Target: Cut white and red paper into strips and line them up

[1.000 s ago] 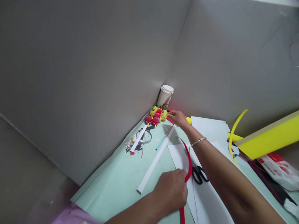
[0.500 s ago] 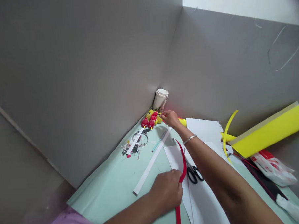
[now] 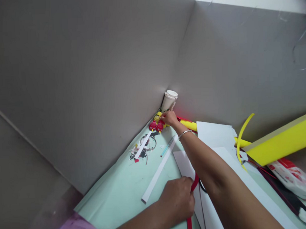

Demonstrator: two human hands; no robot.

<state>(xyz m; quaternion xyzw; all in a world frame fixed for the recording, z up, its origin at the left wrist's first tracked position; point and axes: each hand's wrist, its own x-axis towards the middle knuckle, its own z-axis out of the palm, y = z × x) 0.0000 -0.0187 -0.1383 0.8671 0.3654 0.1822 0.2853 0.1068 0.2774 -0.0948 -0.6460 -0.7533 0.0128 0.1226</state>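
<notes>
Grey walls [image 3: 90, 80] are meeting behind the pale green tabletop [image 3: 115, 185]. Clock directions are from the middle of the view. Between three and four o'clock leans the long yellow board [image 3: 283, 139], and just below it lies a white and red packet [image 3: 295, 179]. White sheets [image 3: 214, 133] spread toward four and five o'clock, partly under the right arm.

At five o'clock, the left hand [image 3: 178, 197] is closed around the red strip [image 3: 189, 226], whose one end hangs below the fist. The right hand [image 3: 169, 118], just right of the middle, has its fingers bent at the small red and yellow pieces [image 3: 153, 126]; I cannot tell whether it grips one. These pieces are gathered in the corner, near the white cup [image 3: 169, 99] at two o'clock.

A white strip [image 3: 157, 178] lies at six o'clock, with a thin blue pen-like item [image 3: 167, 147] beside it. Small scraps [image 3: 138, 152] are at seven o'clock.
</notes>
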